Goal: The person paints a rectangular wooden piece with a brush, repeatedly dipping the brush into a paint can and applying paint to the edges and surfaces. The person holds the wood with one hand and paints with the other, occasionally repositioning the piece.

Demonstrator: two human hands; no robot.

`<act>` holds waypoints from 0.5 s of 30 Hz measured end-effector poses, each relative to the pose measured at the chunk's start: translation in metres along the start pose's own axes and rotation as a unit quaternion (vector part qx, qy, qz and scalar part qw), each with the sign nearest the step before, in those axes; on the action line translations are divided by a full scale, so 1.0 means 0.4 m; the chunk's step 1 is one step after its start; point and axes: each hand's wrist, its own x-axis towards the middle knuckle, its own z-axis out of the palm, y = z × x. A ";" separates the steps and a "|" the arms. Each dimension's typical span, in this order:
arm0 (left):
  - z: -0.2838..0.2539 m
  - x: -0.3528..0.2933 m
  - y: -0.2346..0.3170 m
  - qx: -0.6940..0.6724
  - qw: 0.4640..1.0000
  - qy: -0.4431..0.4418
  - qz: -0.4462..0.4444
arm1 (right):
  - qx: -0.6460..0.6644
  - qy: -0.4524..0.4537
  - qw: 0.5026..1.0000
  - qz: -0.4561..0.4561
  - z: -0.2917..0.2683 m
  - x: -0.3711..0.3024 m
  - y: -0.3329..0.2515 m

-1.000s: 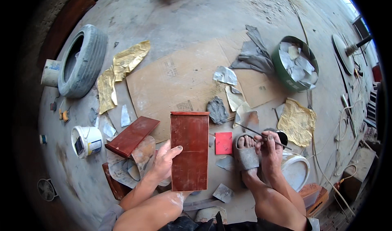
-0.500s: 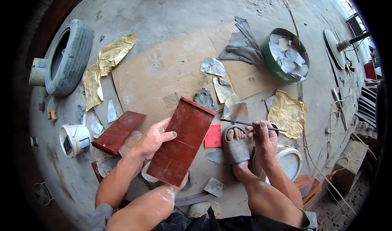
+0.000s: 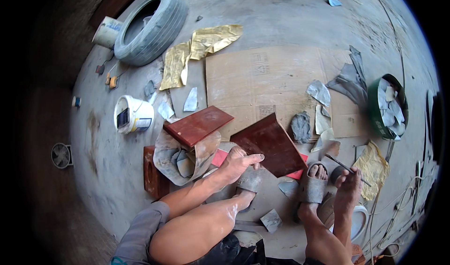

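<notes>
Dark-red rectangular wooden board [image 3: 272,143]: left hand [image 3: 236,165] grips its near edge, presumably sparing the face; right hand [image 3: 348,191] pinches slender dark stick [image 3: 336,162].

Your left hand [image 3: 238,165] holds a dark red panel [image 3: 269,145], wood-looking, smooth, soft sheen. Left of that hand: red board [image 3: 199,125], smooth, glossy. Beyond it: cardboard [image 3: 262,84], matt brown; grey wad [image 3: 300,126], rough, cloth-looking. Right of your right hand [image 3: 348,185]: yellowish sheet [image 3: 375,164], crinkled paper.
</notes>
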 end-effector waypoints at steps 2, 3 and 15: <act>0.009 -0.038 0.011 0.044 0.998 0.049 0.010 | 0.018 0.026 0.999 0.009 -0.016 0.000 0.001; 0.016 -0.055 0.026 0.068 0.995 0.073 0.016 | 0.029 0.038 0.999 0.013 -0.021 0.001 0.000; -0.008 -0.334 -0.040 -0.165 0.897 0.380 0.154 | 0.004 0.002 1.000 -0.003 -0.001 -0.014 -0.005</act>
